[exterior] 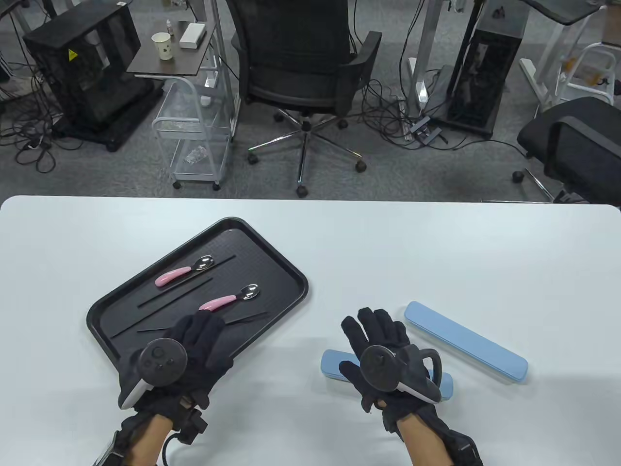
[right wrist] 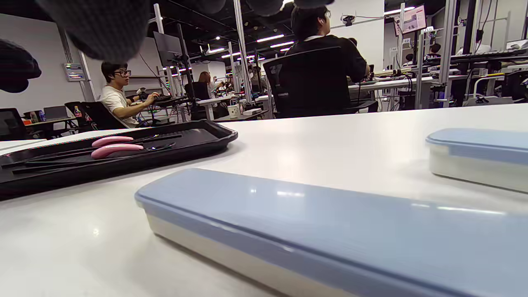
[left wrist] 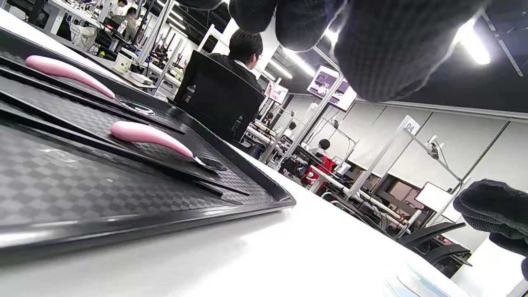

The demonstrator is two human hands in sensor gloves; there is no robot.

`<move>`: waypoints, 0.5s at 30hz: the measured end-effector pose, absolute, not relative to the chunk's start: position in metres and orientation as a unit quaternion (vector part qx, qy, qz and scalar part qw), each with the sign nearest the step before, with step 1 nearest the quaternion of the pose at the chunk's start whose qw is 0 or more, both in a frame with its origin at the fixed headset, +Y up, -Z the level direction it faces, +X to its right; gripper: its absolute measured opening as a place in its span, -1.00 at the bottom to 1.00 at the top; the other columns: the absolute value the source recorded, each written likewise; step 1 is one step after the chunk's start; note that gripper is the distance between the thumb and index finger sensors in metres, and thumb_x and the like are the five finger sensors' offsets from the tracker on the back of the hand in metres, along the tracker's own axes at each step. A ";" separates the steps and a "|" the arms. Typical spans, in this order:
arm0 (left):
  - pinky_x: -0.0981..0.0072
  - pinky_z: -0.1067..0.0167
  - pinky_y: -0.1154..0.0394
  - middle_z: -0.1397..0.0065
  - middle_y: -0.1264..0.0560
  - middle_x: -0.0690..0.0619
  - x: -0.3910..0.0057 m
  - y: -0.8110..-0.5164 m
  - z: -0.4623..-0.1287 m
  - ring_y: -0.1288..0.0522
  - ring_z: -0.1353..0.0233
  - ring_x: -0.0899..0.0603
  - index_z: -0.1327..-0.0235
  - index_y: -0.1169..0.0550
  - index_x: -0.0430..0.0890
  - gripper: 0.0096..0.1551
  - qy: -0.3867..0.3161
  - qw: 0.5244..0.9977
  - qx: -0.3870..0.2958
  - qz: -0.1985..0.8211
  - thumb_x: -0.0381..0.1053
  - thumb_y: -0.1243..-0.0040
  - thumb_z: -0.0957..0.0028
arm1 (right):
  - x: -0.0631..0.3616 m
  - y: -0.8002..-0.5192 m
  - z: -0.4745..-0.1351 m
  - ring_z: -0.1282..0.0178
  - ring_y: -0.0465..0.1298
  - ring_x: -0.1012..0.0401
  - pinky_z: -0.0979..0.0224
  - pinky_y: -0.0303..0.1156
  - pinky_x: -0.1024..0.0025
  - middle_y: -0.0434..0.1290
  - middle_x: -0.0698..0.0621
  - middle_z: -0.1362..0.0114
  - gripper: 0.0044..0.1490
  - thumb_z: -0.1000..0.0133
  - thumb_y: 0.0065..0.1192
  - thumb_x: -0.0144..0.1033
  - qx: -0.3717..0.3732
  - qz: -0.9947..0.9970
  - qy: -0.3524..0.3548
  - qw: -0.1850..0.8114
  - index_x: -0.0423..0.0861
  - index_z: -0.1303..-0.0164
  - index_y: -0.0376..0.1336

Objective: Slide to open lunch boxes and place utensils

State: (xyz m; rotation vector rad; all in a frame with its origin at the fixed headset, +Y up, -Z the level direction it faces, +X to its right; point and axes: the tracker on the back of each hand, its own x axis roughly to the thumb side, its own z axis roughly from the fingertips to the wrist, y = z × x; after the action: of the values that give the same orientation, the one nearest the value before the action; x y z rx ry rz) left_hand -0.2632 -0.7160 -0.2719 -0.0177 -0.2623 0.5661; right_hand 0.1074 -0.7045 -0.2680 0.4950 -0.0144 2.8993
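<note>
Right hand [exterior: 383,359]: hovers low over the nearer long pale-blue plastic lunch box [right wrist: 330,231], fingers spread and extended, gripping nothing. The right wrist view shows clear air between the glove and the lid; no contact visible.

Left hand [exterior: 187,352]: at the near edge of the black rectangular plastic tray [exterior: 286,276], fingers loosely extended over the tray's near corner, holding nothing. Whether the fingertips touch a chopstick cannot be told from the table view.

Nearer box lies on the white table [exterior: 436,252], mostly under the right hand, lid fully on. Second pale-blue lunch box [exterior: 465,341] sits just beyond and to the right, angled, also closed.

On the tray: two pink-handled metal spoons [exterior: 229,298], and thin black chopsticks [exterior: 174,293] lying roughly parallel between and around them.

Judgement: opening not yet begun. Risks:
- Pushing the lid with one hand may slide the whole box across the smooth table; the base looks light and unbraced.
- Chopsticks are thin, dark against a dark tray, so a gloved pinch could miss or roll them.
- A reach across could knock the far box.
</note>
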 end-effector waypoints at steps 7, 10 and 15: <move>-0.28 -0.45 0.29 -0.68 0.05 0.02 -0.263 -0.715 -0.271 0.16 -0.65 -0.32 -0.55 -0.17 0.04 -0.06 -0.129 0.952 -0.007 0.277 0.27 -0.27 0.07 | 0.110 -0.705 -0.268 -0.73 -0.20 -0.20 -0.61 -0.18 -0.28 -0.27 -0.14 -0.73 0.01 -0.11 0.19 0.18 0.164 0.981 -0.004 0.102 0.17 -0.64 -0.21; -0.28 -0.45 0.29 -0.68 0.05 0.02 -0.264 -0.715 -0.272 0.16 -0.65 -0.32 -0.55 -0.17 0.04 -0.05 -0.129 0.951 -0.007 0.279 0.27 -0.27 0.07 | 0.112 -0.705 -0.269 -0.73 -0.20 -0.20 -0.61 -0.18 -0.28 -0.27 -0.14 -0.73 0.01 -0.11 0.19 0.18 0.160 0.982 -0.002 0.104 0.17 -0.64 -0.21; -0.28 -0.45 0.29 -0.68 0.05 0.02 -0.264 -0.714 -0.271 0.16 -0.65 -0.32 -0.55 -0.17 0.04 -0.05 -0.128 0.952 -0.006 0.280 0.27 -0.26 0.07 | 0.119 -0.705 -0.269 -0.73 -0.19 -0.20 -0.61 -0.18 -0.28 -0.27 -0.15 -0.73 0.02 -0.10 0.20 0.18 0.149 0.983 -0.002 0.110 0.16 -0.64 -0.21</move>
State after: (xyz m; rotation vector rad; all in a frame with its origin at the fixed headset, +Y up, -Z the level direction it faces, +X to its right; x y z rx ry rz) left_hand -0.2643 -0.7142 -0.2710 -0.0123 -0.2607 0.5684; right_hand 0.1194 -0.7048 -0.2694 0.4368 -0.0057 2.8885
